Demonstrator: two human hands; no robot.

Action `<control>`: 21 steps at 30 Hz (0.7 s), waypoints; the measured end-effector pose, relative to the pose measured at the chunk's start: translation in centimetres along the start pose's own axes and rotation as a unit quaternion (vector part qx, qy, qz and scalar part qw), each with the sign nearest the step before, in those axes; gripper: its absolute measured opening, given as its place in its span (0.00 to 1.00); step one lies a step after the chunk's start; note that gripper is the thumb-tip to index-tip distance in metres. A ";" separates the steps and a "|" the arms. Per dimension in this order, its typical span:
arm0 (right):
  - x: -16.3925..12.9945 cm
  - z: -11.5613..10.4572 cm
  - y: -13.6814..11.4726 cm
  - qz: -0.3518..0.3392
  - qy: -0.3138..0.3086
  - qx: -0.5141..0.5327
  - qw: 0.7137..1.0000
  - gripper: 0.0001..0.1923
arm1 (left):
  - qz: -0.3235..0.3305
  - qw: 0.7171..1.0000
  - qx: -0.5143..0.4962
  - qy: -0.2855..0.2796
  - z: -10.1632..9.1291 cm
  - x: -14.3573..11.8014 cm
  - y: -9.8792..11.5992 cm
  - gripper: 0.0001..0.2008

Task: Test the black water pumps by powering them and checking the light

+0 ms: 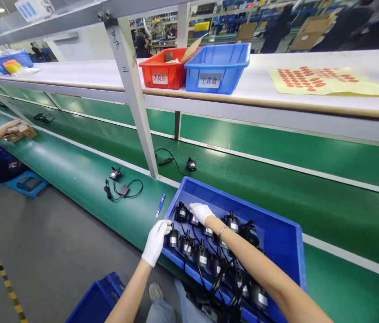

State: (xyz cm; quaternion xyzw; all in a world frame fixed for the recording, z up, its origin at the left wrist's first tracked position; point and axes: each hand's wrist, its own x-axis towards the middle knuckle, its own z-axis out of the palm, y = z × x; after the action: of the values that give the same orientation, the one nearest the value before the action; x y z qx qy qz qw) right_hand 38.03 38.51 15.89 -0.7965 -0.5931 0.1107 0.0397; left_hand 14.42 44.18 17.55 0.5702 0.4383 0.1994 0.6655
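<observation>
Hanging over the left end of the blue crate [281, 249], your right grip [201, 212] has its gloved fingers lightly curled and pointing left; whether they have hold of a pump beneath can't be made out, since the glove hides it. What counts is where the corner pump [182, 213] lies: just left of those fingertips, in the far row, its spout roughly upward (its exact tilt is hard to read at this size). Your right grip is the nearer one to it. Your left grip [158, 235] sits at the crate's left edge, fingers partly bent, beside the spout of the end pump [173, 239] in the row closer to you; you can't tell from here if it is pinching that spout or only touching. Around both, more black pumps stand in rows, their cords [221, 273] trailing toward your side of the crate. Outside, on the green counter [75, 172], a blue knife [160, 204] lies just left of the crate, and a loose pump [115, 174] with its cord lies farther left.
</observation>
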 end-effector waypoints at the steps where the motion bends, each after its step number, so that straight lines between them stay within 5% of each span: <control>1: -0.7 -0.5 -0.2 0.001 0.004 -0.013 1.000 0.10 | -0.001 1.000 -0.003 -0.006 -0.2 -0.4 0.0 0.19; 4: -2.0 -3.1 -0.7 0.012 0.009 -0.063 0.998 0.08 | 0.003 1.000 -0.022 -0.012 -0.6 -0.5 0.8 0.15; 8: -4.3 -10.0 -2.3 -0.030 0.070 -0.112 0.991 0.11 | 0.009 0.994 -0.092 -0.063 0.4 0.1 4.5 0.16; 14: -10.8 -20.4 -10.2 -0.202 0.181 -0.120 0.955 0.21 | -0.084 0.940 -0.237 -0.229 0.8 -3.8 8.8 0.23; 18: -13.4 -21.4 -15.5 -0.322 0.207 -0.048 0.922 0.19 | -0.123 0.908 -0.322 -0.236 -3.1 -9.5 8.6 0.24; 21: -14.4 -17.5 -17.0 -0.212 0.045 0.051 0.975 0.17 | -0.124 0.894 -0.370 -0.219 -6.7 -13.9 7.7 0.25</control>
State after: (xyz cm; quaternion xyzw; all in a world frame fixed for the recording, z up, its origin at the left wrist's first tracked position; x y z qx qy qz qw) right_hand 22.07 30.95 38.11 -0.6535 -0.7398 0.0942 0.1291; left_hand 3.34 39.51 29.91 0.2525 0.2434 0.1332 0.9269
